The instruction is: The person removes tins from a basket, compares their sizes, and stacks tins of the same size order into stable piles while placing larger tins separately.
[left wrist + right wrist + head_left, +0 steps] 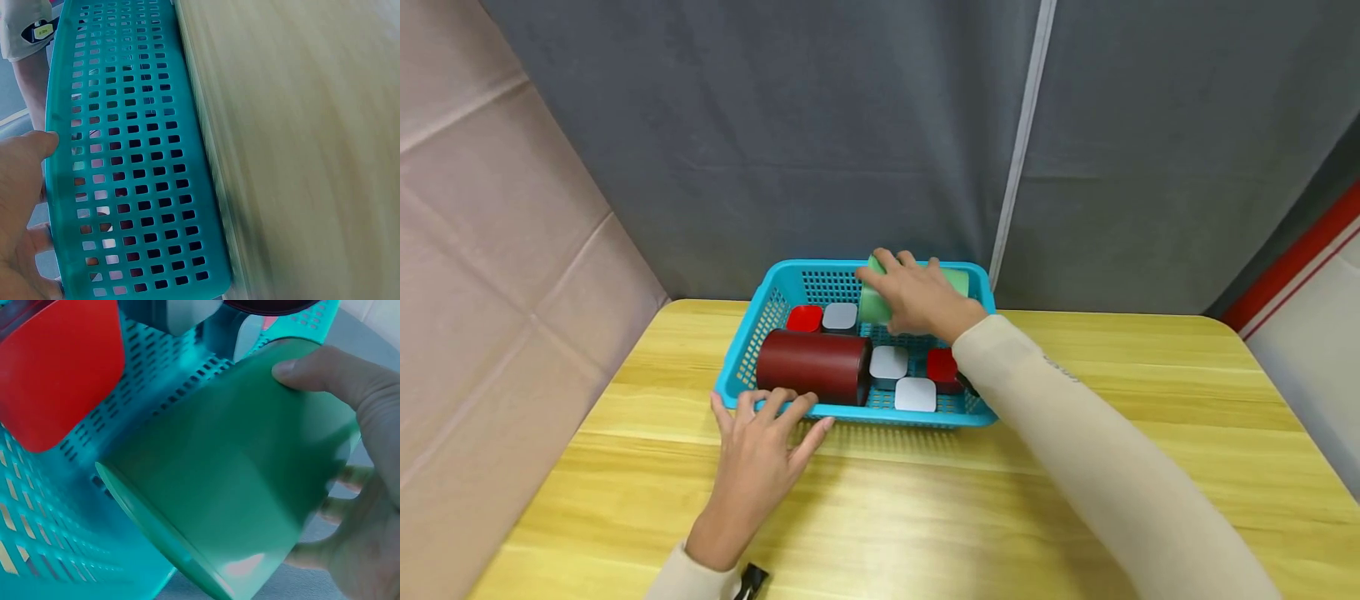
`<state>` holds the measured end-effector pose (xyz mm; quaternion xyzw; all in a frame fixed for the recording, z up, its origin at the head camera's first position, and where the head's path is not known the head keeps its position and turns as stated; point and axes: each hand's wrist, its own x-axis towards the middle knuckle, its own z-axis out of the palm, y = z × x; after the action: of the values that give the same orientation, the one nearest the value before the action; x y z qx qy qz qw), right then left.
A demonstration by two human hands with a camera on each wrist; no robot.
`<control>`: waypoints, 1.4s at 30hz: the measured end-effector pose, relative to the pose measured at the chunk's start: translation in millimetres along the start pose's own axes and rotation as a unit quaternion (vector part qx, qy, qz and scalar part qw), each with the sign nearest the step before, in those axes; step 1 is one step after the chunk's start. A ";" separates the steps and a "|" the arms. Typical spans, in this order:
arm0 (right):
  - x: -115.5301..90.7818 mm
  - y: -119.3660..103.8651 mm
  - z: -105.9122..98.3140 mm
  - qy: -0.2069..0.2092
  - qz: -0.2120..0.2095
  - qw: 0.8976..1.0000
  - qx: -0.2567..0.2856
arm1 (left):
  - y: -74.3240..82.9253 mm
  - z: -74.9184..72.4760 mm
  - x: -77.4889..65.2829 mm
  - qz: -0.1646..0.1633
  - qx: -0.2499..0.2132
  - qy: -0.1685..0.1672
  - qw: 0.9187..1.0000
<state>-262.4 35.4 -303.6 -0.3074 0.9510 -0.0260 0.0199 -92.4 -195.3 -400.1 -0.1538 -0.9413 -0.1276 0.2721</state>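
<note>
A blue plastic basket [741, 346] with perforated walls stands on the table. My right hand [917, 292] holds a light green cylinder [219, 469] lying tilted at the basket's back right, thumb on one side and fingers on the other. My left hand [756, 450] grips the basket's front rim near its left corner, with the thumb [44, 142] at the rim and the other fingers over it. A dark red cylinder [812, 365] lies on its side in the basket just beyond the left hand. Which end of the green cylinder is open is not clear.
Inside the basket are several small dark containers with square tops, among them a red top [805, 318], a pale grey top [840, 317] and another red top [942, 365]. The wooden table [910, 517] meets a grey curtain [775, 167] at the back.
</note>
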 end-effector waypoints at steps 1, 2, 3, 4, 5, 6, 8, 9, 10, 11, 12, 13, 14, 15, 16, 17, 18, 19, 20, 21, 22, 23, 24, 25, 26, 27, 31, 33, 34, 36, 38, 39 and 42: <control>-0.5 -0.4 -1.8 0.003 0.004 1.000 -0.002 | 0.0 0.1 -0.1 -0.001 0.000 0.000 1.000; -1.2 -1.0 -3.5 0.007 0.007 1.000 -0.002 | -0.1 0.0 -0.1 -0.002 -0.001 0.000 1.000; -1.9 -1.4 -5.2 0.010 0.011 1.000 -0.002 | -0.1 0.0 -0.1 -0.002 -0.001 -0.001 1.000; -2.6 -1.7 -7.1 0.013 0.016 1.000 -0.002 | -0.2 -0.2 -0.1 -0.003 -0.001 -0.003 1.000; -3.2 -2.0 -8.9 0.017 0.020 1.000 -0.001 | -0.3 -0.3 -0.1 -0.003 -0.001 -0.003 1.000; -4.1 -2.2 -10.5 0.022 0.024 0.999 -0.001 | -0.6 -0.5 0.0 -0.004 -0.002 -0.004 1.000; -6.3 -2.3 -13.5 0.032 0.029 0.999 0.002 | -1.0 -0.8 0.2 -0.004 -0.002 -0.005 1.000; -7.5 -2.2 -14.8 0.037 0.031 0.999 0.003 | -1.2 -0.8 0.3 -0.005 -0.001 -0.006 1.000; -8.8 -2.1 -16.0 0.041 0.032 0.999 0.003 | -1.3 -0.8 0.4 -0.005 0.000 -0.006 1.000; -10.1 -2.0 -16.8 0.047 0.032 0.998 0.003 | -1.3 -0.7 0.3 -0.006 0.000 -0.007 1.000; -11.6 -2.1 -17.8 0.052 0.032 0.998 0.005 | -1.4 -0.6 0.2 -0.007 0.000 -0.008 1.000; -13.0 -2.1 -18.8 0.059 0.032 0.998 0.005 | -1.5 -0.5 0.2 -0.008 0.000 -0.008 1.000; -14.6 -2.3 -19.9 0.066 0.032 0.997 0.007 | -1.6 -0.4 0.1 -0.008 0.000 -0.009 1.000; -16.3 -2.3 -21.2 0.075 0.033 0.997 0.008 | -1.7 -0.3 0.0 -0.008 0.000 -0.010 1.000; -17.9 -2.3 -22.6 0.084 0.035 0.996 0.010 | -1.9 -0.2 0.0 -0.009 -0.001 -0.010 1.000; -19.6 -2.1 -24.1 0.093 0.038 0.995 0.011 | -2.0 -0.1 0.0 -0.009 -0.001 -0.010 1.000; -21.3 -1.7 -25.7 0.103 0.041 0.994 0.013 | -2.1 0.0 0.0 -0.009 -0.001 -0.010 1.000; -23.2 -1.2 -27.4 0.112 0.045 0.993 0.015 | -2.2 0.0 0.1 -0.009 -0.001 -0.010 1.000; -25.1 -0.5 -29.2 0.121 0.048 0.991 0.016 | -2.2 0.0 0.2 -0.009 -0.001 -0.010 1.000; -27.2 0.4 -31.0 0.130 0.051 0.990 0.019 | -2.2 0.0 0.3 -0.009 -0.002 -0.009 1.000; -29.4 1.3 -32.8 0.139 0.055 0.989 0.021 | -2.1 0.0 0.4 -0.010 -0.002 -0.008 1.000; -31.9 2.5 -34.7 0.147 0.057 0.987 0.025 | -2.0 -0.1 0.5 -0.010 -0.001 -0.008 1.000; -34.6 3.9 -36.7 0.156 0.061 0.985 0.029 | -1.9 -0.2 0.4 -0.011 -0.001 -0.008 1.000; -37.5 5.5 -38.5 0.166 0.064 0.983 0.034 | -1.8 -0.3 0.4 -0.011 -0.001 -0.008 1.000; -40.5 7.5 -40.2 0.175 0.068 0.981 0.038 | -1.8 -0.4 0.2 -0.012 -0.001 -0.009 1.000; -43.8 9.6 -41.9 0.186 0.073 0.979 0.043 | -1.7 -0.6 0.0 -0.012 -0.001 -0.009 1.000; -57.0 22.2 -46.6 0.232 0.090 0.967 0.055 | -1.5 -0.1 0.3 -0.011 -0.001 -0.007 1.000; -63.1 28.3 -47.8 0.255 0.099 0.960 0.058 | -1.5 0.1 0.5 -0.009 0.000 -0.006 1.000; -66.0 31.2 -48.0 0.265 0.103 0.957 0.060 | -1.6 0.1 0.5 -0.009 0.000 -0.005 1.000; -71.1 36.5 -47.4 0.284 0.114 0.950 0.065 | -1.6 0.3 0.5 -0.009 0.001 -0.004 1.000; -75.7 41.2 -45.4 0.301 0.126 0.943 0.072 | -1.5 0.4 0.2 -0.010 0.001 -0.003 1.000; -77.8 43.7 -44.0 0.308 0.132 0.939 0.075 | -1.4 0.5 0.0 -0.010 0.001 -0.003 1.000; -84.0 52.5 -38.4 0.332 0.149 0.928 0.084 | -1.0 1.6 0.1 -0.009 0.000 -0.004 1.000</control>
<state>-227.1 128.5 -266.7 -0.1328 0.9324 -0.2028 -0.2679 -93.6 -195.6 -401.5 -0.1459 -0.9437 -0.1291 0.2672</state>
